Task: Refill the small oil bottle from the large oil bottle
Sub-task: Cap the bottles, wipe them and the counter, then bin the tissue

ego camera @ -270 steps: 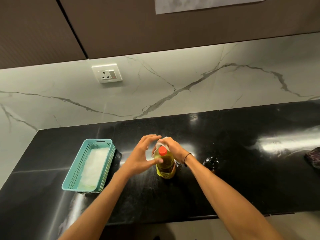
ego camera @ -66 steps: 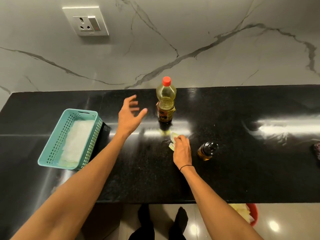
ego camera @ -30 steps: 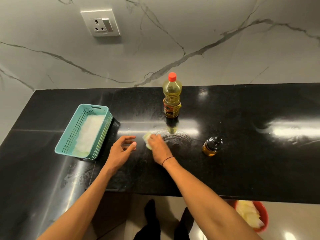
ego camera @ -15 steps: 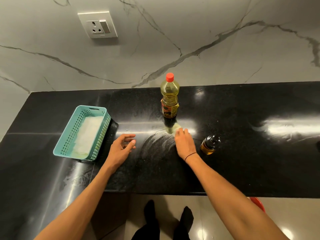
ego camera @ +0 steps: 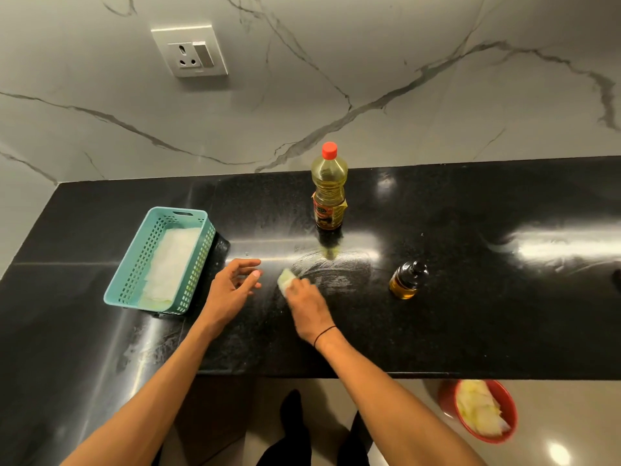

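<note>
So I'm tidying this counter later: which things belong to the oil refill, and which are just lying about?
Part of the job:
- large oil bottle, red cap on
- small oil bottle, dark cap on
- tissue under the right hand, on the smeared countertop

Lying about:
- teal basket holding tissues
- red bin on the floor
- wall socket

Kitchen: black countertop (ego camera: 470,331) (marble backsplash (ego camera: 369,62)).

wall: grey-veined marble (ego camera: 369,79), socket (ego camera: 189,50) upper left
counter: glossy black stone (ego camera: 470,331), glare at right
floor: pale tile (ego camera: 554,398), lower right
</note>
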